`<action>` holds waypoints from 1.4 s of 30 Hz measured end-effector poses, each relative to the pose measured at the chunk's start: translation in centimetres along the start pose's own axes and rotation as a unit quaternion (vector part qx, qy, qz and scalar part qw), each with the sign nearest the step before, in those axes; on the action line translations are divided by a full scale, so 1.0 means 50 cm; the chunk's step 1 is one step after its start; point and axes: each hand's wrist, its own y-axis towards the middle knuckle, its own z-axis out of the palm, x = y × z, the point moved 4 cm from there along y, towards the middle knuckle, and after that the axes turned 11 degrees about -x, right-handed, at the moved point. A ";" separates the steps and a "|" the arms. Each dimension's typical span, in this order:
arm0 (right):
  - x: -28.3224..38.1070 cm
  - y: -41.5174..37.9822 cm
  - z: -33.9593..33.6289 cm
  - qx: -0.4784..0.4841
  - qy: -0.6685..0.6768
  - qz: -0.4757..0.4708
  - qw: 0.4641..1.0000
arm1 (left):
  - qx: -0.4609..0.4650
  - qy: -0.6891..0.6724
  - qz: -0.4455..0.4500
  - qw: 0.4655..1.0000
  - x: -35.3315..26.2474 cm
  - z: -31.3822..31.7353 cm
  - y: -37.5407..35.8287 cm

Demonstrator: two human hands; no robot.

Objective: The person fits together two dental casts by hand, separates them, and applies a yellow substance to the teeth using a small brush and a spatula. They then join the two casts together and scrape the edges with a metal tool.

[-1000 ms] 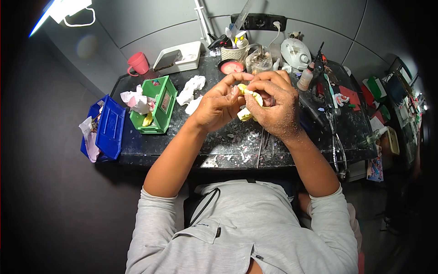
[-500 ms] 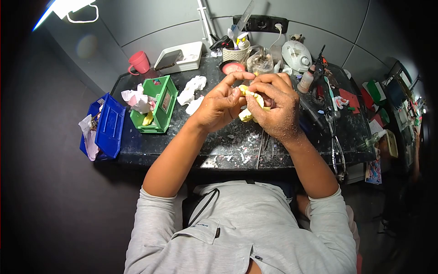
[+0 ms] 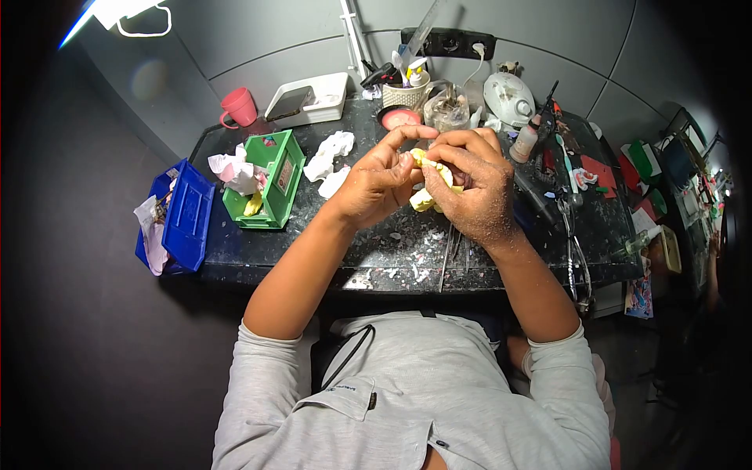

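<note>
A yellow dental cast, curved like an arch, is held up over the front of the black workbench. My left hand pinches its left end between thumb and fingers, the index finger reaching out above it. My right hand is wrapped round the other side, thumb and fingertips pressed on the cast near the left fingertips. Pale dust coats the back of my right hand. Part of the cast is hidden behind the right thumb and fingers. Below lie thin metal tools among scattered chips.
A green bin with tissue and a yellow piece stands left, beside a blue bin. Crumpled tissue, a pink mug and a white tray are behind. Right are a dropper bottle, a handpiece and a red-and-white denture.
Both hands keep their hold on the yellow cast. The cast and right fingers have shifted only very slightly; the bench things stay where they were.
</note>
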 end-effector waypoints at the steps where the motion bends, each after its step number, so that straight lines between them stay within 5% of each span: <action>1: 0.000 0.000 0.000 -0.002 0.000 0.002 1.000 | 0.000 0.000 0.000 1.000 0.000 -0.001 0.000; 42: -0.013 0.001 -0.004 0.006 -0.001 0.015 1.000 | 0.029 -0.021 -0.005 0.999 0.004 0.006 0.003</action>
